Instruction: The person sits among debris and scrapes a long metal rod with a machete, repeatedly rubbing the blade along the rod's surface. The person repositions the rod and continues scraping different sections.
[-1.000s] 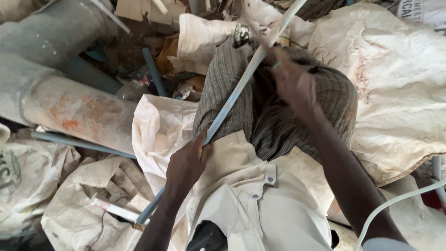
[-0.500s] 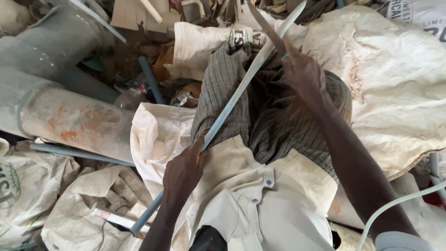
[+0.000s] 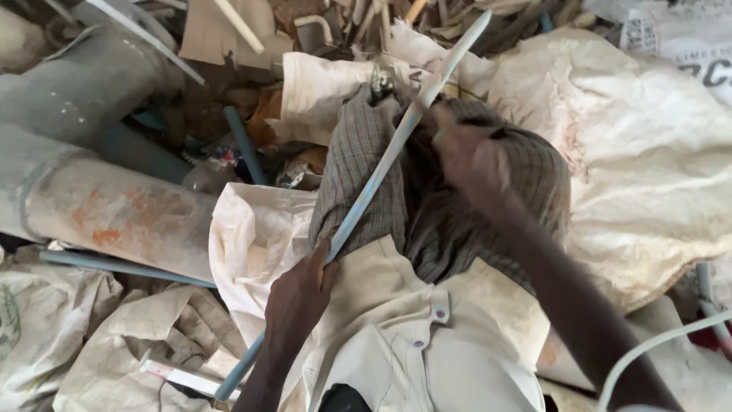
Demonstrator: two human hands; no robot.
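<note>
Head view showed the left hand (image 3: 296, 299) gripping a long pale-blue pipe (image 3: 379, 175) near its lower end; the blurred right hand (image 3: 474, 159) closed around it farther up. The pipe slanted across the lap, amid white sacks (image 3: 648, 160).

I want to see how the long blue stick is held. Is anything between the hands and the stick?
Nothing visible. The left hand grips the thin blue pipe low down; the right hand, blurred, touches it higher up.

Large pipe (image 3: 114, 210) left of lap; sacks (image 3: 648, 152) right; scrap pile (image 3: 366, 23) behind.
</note>
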